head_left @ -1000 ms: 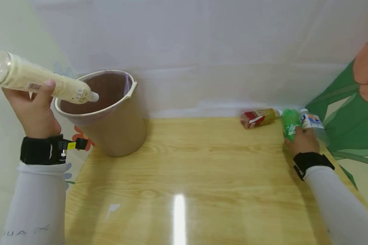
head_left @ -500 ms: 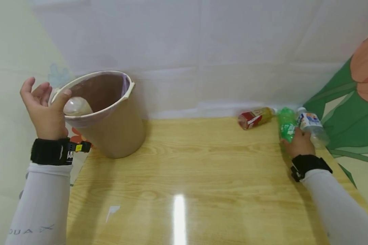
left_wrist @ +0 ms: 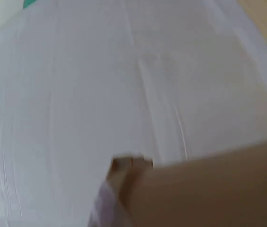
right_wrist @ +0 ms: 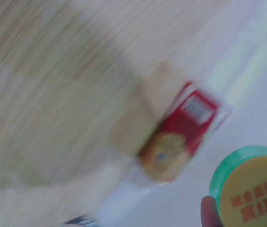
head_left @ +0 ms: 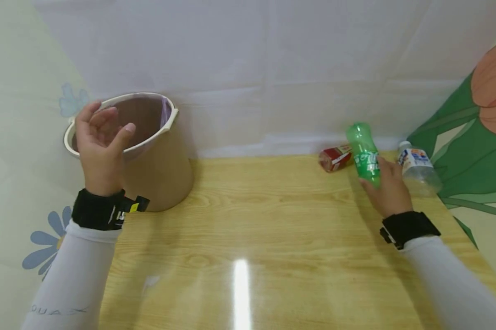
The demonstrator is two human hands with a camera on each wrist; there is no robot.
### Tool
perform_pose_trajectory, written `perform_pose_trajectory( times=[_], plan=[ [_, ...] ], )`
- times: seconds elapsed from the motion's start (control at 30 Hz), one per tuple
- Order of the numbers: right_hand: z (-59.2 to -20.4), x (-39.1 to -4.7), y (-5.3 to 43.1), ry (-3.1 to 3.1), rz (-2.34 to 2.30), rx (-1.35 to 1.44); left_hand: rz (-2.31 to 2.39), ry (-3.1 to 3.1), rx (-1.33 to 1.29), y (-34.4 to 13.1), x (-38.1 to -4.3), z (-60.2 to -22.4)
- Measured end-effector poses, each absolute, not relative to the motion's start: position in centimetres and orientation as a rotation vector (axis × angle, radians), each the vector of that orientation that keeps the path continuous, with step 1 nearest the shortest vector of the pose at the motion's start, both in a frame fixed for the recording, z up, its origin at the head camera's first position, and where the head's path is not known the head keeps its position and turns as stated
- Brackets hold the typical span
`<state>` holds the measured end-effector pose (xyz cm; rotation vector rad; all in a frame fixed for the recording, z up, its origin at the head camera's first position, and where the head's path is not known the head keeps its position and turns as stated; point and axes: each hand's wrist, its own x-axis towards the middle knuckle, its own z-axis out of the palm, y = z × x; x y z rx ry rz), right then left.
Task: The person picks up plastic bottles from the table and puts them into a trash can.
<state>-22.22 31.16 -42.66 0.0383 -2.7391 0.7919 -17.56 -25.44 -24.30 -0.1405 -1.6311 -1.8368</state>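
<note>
My right hand (head_left: 388,188) grips a green plastic bottle (head_left: 363,151) with a green label, lifted above the table and tilted. In the right wrist view, a yellow disc with red characters (right_wrist: 259,194) shows at the bottle's end, with fingers at both sides. My left hand (head_left: 101,146) hangs over the near left rim of a brown bin (head_left: 161,174), its fingers loosely curved around nothing. Behind the green bottle lies a red-labelled bottle (head_left: 334,158), partly hidden. Beside my right hand, a clear bottle with a white and blue label (head_left: 419,169) lies on its side.
The bin stands at the wood-grain table's (head_left: 248,220) back left, with a purplish liner (head_left: 166,112) at its rim. A white sheet (head_left: 231,68) hangs behind the table. At the right is a flower-patterned covering (head_left: 458,174).
My left hand let a cream-labelled bottle drop into the bin, where it is now out of sight, then moved right. My right hand lifted the green bottle up and leftward.
</note>
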Motion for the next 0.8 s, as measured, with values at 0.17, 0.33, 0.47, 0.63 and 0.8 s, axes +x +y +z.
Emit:
perform_pose_trajectory(
  times=[0.17,0.33,0.47,0.63,0.8],
  plan=[
    [-41.4,-20.5,27.5,-2.669,0.766,0.207,-1.825,-1.766,-0.217,-22.3,-17.1,-25.8],
    [-40.8,-18.4,23.8,-2.579,0.728,0.388,-1.905,-1.923,-0.258,-18.7,-16.8,-28.7],
    [-41.1,-16.7,21.0,-2.527,0.73,0.519,-2.011,-2.058,-0.296,-15.3,-16.8,-31.8],
    [-41.4,-14.5,18.0,-2.502,0.768,0.643,-2.134,-2.177,-0.246,-11.7,-16.8,-35.0],
    [-41.3,-12.8,16.1,-2.506,0.808,0.727,-2.421,-2.112,-0.164,-9.6,-16.6,-37.1]
  ],
)
